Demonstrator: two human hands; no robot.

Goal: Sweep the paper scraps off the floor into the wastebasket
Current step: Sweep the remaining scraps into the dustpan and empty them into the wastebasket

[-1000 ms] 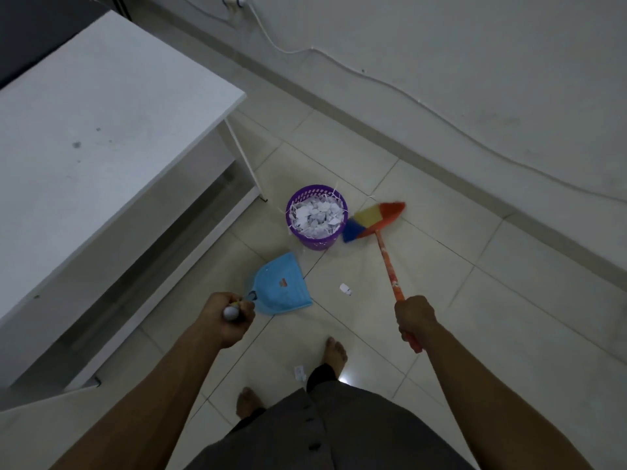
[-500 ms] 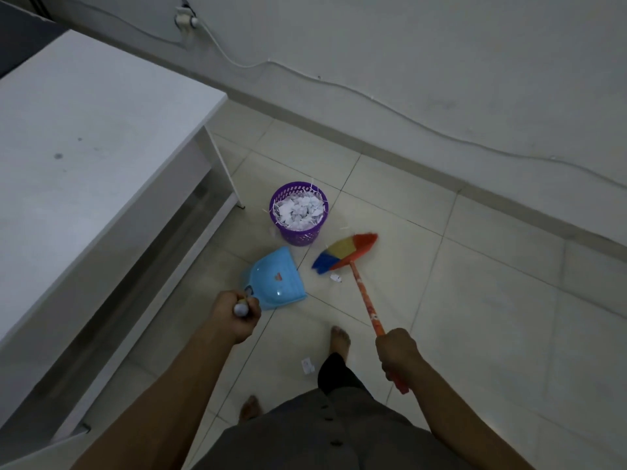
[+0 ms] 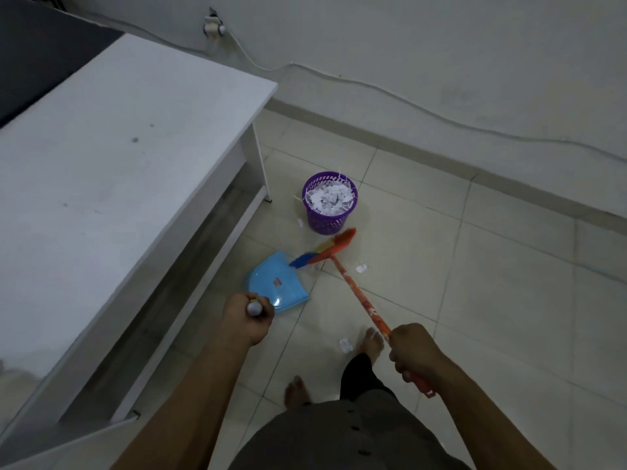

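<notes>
A purple wastebasket (image 3: 328, 222) full of white paper scraps stands on the tiled floor. My left hand (image 3: 247, 316) grips the handle of a blue dustpan (image 3: 275, 287) resting on the floor in front of the basket. My right hand (image 3: 414, 350) grips the orange handle of a broom (image 3: 353, 286); its multicoloured bristles (image 3: 324, 251) lie at the dustpan's mouth. One paper scrap (image 3: 361, 268) lies right of the broom head, another scrap (image 3: 345, 345) lies by my right foot, and a small scrap (image 3: 300, 222) sits left of the basket.
A white table (image 3: 112, 184) with a lower shelf fills the left side, its leg (image 3: 262, 164) close to the basket. A wall with a cable (image 3: 407, 103) runs along the back. My bare feet (image 3: 372, 344) stand on the tiles below the dustpan.
The broom head swept left from beside the basket to the dustpan's mouth. One scrap now lies to the right of the broom head. The view shifted right and back.
</notes>
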